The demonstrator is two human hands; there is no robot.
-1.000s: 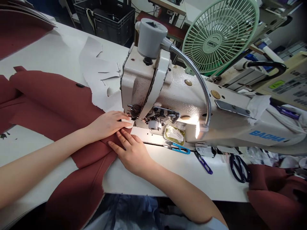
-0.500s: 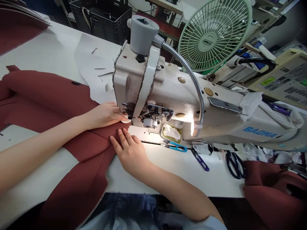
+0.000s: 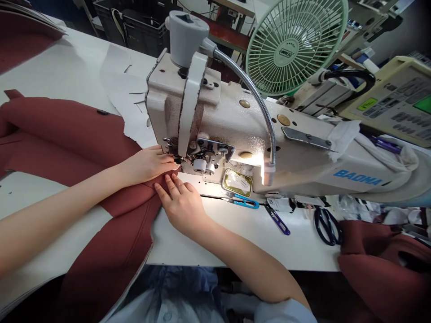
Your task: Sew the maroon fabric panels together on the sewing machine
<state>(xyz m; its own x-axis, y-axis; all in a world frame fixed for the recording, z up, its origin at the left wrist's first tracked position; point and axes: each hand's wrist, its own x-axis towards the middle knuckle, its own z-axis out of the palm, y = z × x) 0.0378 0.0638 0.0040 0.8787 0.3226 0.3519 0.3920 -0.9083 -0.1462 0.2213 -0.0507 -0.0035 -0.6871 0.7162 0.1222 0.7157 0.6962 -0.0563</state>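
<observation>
A dark red fabric piece (image 3: 77, 143) lies across the white table (image 3: 235, 237) and runs under the needle of a cream sewing machine (image 3: 235, 125). My left hand (image 3: 148, 163) rests flat on the fabric, its fingertips right at the presser foot. My right hand (image 3: 183, 204) presses the fabric's near edge down just in front of the needle, fingers spread. The needle area is partly hidden behind my left fingers.
Blue thread snips (image 3: 244, 202), a purple tool (image 3: 278, 220) and dark scissors (image 3: 326, 226) lie under the machine arm. A small tin (image 3: 237, 183), white paper patterns (image 3: 129, 103), a green fan (image 3: 292, 45), a control panel (image 3: 397, 105) and more red fabric (image 3: 380, 264) surround it.
Both hands have stayed on the fabric at the needle, and the right hand has slid a little closer to the left. The view has shifted, so everything sits further left in frame.
</observation>
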